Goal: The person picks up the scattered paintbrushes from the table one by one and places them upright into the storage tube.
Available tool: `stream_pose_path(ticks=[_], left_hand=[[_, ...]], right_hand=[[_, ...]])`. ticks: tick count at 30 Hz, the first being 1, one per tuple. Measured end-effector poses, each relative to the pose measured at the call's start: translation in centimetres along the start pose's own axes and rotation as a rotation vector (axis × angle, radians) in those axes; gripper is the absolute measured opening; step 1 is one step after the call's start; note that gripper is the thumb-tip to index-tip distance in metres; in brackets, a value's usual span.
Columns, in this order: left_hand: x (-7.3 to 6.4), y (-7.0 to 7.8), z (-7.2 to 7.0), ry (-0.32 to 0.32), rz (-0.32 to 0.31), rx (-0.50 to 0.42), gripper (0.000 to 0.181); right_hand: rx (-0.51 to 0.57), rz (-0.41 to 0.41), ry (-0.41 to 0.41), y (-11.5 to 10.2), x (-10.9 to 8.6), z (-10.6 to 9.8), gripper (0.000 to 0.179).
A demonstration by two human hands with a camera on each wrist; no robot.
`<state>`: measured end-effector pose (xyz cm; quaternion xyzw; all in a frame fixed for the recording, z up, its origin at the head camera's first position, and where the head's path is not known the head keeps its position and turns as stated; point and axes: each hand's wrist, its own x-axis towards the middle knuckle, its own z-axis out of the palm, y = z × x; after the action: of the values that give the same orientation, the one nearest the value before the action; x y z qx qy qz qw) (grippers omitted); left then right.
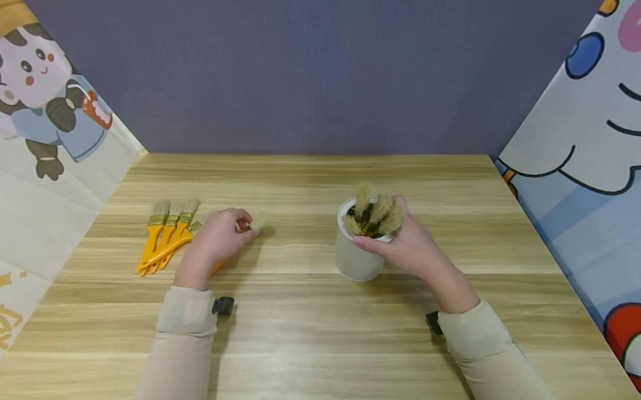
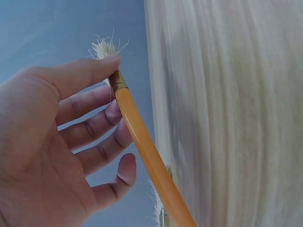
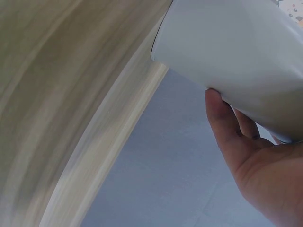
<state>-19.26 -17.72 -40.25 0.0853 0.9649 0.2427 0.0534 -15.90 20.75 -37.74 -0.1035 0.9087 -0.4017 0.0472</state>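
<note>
My left hand [image 1: 217, 237] pinches a paintbrush [image 2: 147, 146] by its metal collar and bristle base, between thumb and fingers. The brush has an orange handle and pale, frayed bristles. To the right, a white cylindrical container [image 1: 356, 262] stands upright on the table, and my right hand [image 1: 410, 245] grips it around its right side near the rim. Beige bristle heads [image 1: 378, 212] poke up out of its top; what is below them is hidden inside. In the right wrist view, a finger presses against the container's smooth wall [image 3: 227, 47].
Several orange-handled paintbrushes [image 1: 166, 238] lie in an overlapping pile left of my left hand, bristles pointing away. The wood-grain table [image 1: 297, 349] meets a dark blue-grey panel [image 1: 319, 68] at the back. Cartoon-printed sheets [image 1: 633, 250] flank both sides.
</note>
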Motion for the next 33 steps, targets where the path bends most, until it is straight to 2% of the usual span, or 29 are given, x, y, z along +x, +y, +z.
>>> stream_pose_path(ticks=[12,33], left_hand=[[0.05,-0.02,0.24,-0.010,-0.013,-0.014,0.045],[0.21,-0.32,0.92,-0.009,0.027,-0.027,0.041]], right_hand=[[0.011,-0.001,-0.005,0.18,0.02,0.05,0.107],[0.018,-0.013,0.007,0.25,0.08,0.16,0.104]])
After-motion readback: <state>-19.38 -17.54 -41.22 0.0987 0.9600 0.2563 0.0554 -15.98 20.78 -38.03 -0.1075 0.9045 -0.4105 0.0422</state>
